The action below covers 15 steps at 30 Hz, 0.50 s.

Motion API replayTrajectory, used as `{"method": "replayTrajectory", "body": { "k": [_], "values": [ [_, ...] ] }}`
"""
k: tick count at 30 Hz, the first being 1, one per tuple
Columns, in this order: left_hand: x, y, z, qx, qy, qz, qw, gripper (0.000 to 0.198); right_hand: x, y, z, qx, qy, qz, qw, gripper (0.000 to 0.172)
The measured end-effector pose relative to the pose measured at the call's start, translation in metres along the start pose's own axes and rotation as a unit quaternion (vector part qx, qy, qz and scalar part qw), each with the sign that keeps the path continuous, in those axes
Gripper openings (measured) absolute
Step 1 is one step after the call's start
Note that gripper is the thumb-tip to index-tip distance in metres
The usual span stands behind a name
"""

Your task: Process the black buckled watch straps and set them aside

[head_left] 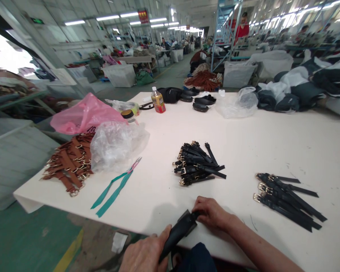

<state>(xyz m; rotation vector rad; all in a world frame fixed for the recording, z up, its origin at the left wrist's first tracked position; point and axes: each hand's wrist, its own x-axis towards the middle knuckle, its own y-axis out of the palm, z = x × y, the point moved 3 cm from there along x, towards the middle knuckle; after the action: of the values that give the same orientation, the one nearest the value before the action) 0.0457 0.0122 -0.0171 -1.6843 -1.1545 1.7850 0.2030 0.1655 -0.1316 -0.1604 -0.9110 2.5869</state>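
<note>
Near the table's front edge, my left hand (149, 251) is wrapped round a thick, dark, tube-like tool (177, 232) with a wider block at its far end. I cannot make out its exact kind. My right hand (211, 212) is closed at that far end, fingertips pinching a small dark piece (196, 214) mostly hidden by them. Beyond my hands lies a heap of short black buckle straps (198, 162) with gold buckles. To the right, several more black straps (290, 200) are spread in a loose row, buckles facing left.
Thread snips (136, 163) with a green ribbon (113, 192) lie left of centre. Further left are brown buckled straps (70, 160), a clear plastic bag (116, 145) and a pink bag (87, 115). A drink bottle (158, 101) and black pouches stand along the white table's (170, 132) far edge.
</note>
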Motion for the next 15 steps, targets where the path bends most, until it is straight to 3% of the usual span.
{"method": "replayTrajectory", "body": {
  "k": [7,15],
  "values": [
    [0.0005,0.0002,0.0042,-0.004,-0.008,-0.004,1.000,0.058,-0.0007,0.0018,-0.0018,0.000,-0.011,-0.020,1.000,0.032],
    [0.0037,0.0018,0.0062,-0.014,-0.016,-0.018,1.000,0.057,-0.0001,-0.0003,0.0000,-0.016,-0.004,-0.016,1.000,0.046]
  ]
}}
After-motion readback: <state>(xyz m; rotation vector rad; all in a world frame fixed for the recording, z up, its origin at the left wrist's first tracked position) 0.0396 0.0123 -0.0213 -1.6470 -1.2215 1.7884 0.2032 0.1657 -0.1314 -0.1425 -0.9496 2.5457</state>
